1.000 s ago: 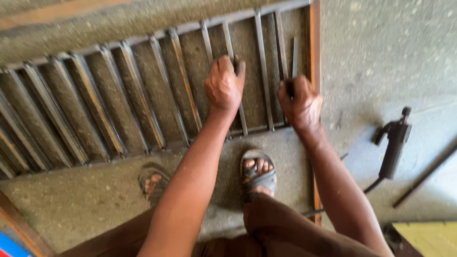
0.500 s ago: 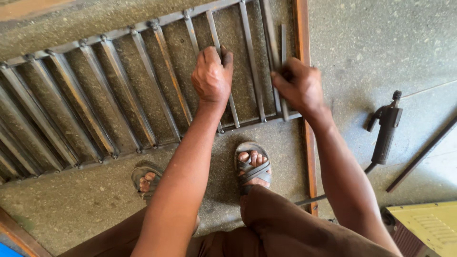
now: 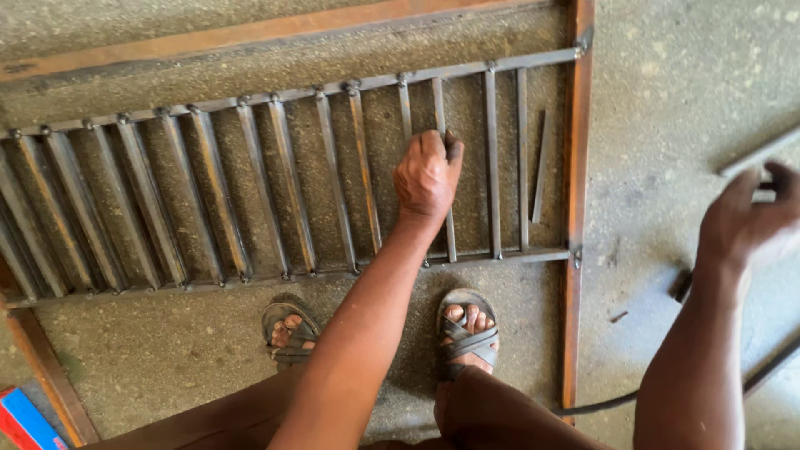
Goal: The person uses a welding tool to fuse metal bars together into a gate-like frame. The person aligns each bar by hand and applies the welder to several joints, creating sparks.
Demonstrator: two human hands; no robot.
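Observation:
A metal grille [image 3: 250,208] of many slanted bars lies flat on the concrete floor inside a rusty rectangular frame [image 3: 575,167]. My left hand [image 3: 428,173] is closed around one of the upright bars near the grille's right end. A short loose bar [image 3: 542,167] lies on the floor between the last fixed bar and the frame. My right hand [image 3: 750,218] is off to the right of the frame, fingers apart and blurred, just below a grey metal strip [image 3: 754,156]. It holds nothing that I can see.
My sandalled feet [image 3: 292,333] [image 3: 468,333] stand just in front of the grille. A dark cable [image 3: 600,406] runs along the floor at the lower right. A dark tool part [image 3: 682,286] shows behind my right wrist. A red and blue box [image 3: 25,421] lies at the bottom left.
My right hand has let go of the short bar at the grille's right end and swung out to the right past the frame. My left hand stays on its bar.

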